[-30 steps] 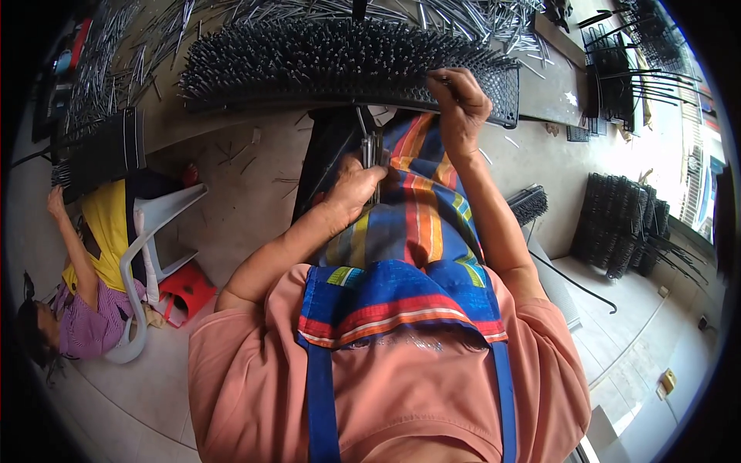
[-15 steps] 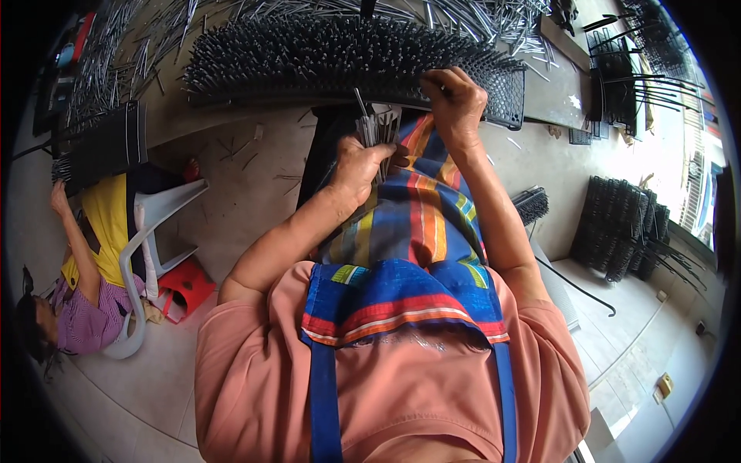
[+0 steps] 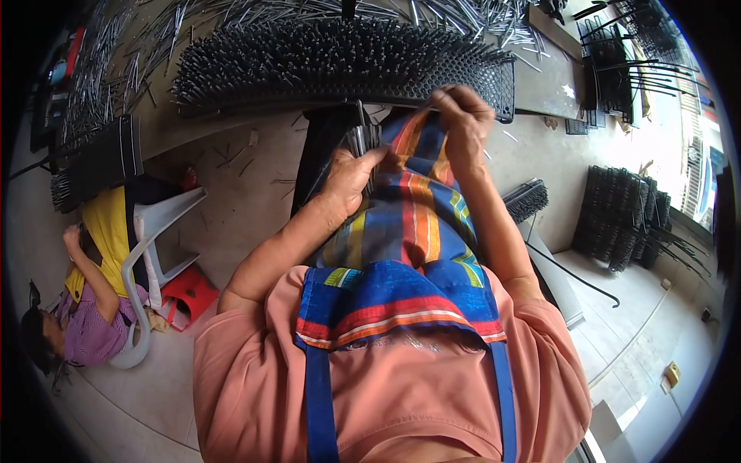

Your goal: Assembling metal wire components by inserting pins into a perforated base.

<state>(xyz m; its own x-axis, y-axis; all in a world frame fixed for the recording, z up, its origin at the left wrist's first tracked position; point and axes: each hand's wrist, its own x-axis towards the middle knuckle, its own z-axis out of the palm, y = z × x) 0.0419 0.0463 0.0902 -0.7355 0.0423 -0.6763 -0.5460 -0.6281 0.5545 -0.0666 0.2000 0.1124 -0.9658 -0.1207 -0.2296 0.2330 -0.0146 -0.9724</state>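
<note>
My left hand (image 3: 349,179) is closed round a bundle of thin metal rods (image 3: 363,140), which stand roughly upright above the apron on my lap. Just in front lies a long black perforated panel (image 3: 498,83). Dark rods (image 3: 324,60) bristle from most of its holes, while the holes toward its right end show bare. My right hand (image 3: 468,127) is pinched together at the near edge of that panel, right of centre. Its fingertips are slightly blurred, and whatever they hold is too small or hidden to make out.
Loose metal rods (image 3: 116,73) are heaped across the workbench (image 3: 166,116) behind the panel. A person (image 3: 96,324) sits at the left on a grey chair (image 3: 139,285), beside a red bag (image 3: 189,297). Black racks (image 3: 621,220) stand stacked on the floor at the right.
My right hand has drawn back a little from the panel's holes toward me. The left hand with the rods has shifted slightly left. The seated person's hand has dropped from the black piece there.
</note>
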